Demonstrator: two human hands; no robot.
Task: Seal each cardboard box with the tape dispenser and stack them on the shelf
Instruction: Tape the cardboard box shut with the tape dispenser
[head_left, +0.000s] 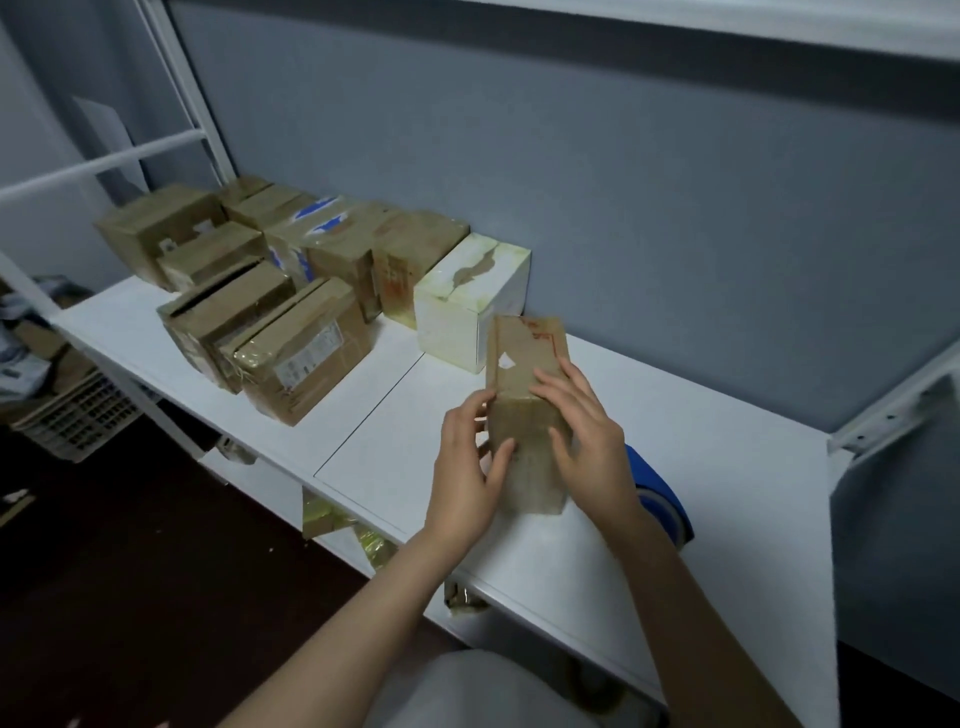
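While both hands meet at the middle of the white shelf, a narrow cardboard box stands on the board between them, long side running away from the person. Its near end is glossy with clear tape, and a red mark and a torn white label scrap show on the top.

Left hand comes in from the left side: the thumb is pressed onto the near taped face, and the fingers curl round the box's left edge, so it has a grip on the box.

Right hand is laid over the top and near corner, fingers spread and fairly straight, flat against the cardboard. It presses rather than grasps. Its thumb is hidden, so I cannot tell how that sits.

Just behind the right wrist, the blue tape dispenser lies on the shelf, partly covered by the forearm, apart from the box.

Beyond the held box, just beside its far end, stands a white box with a torn top. Further left, a cluster of brown boxes packs the shelf against the grey wall, some with printed labels, one with blue tape.

Yellowish wrapping shows under the board, and a slatted basket sits low at far left.
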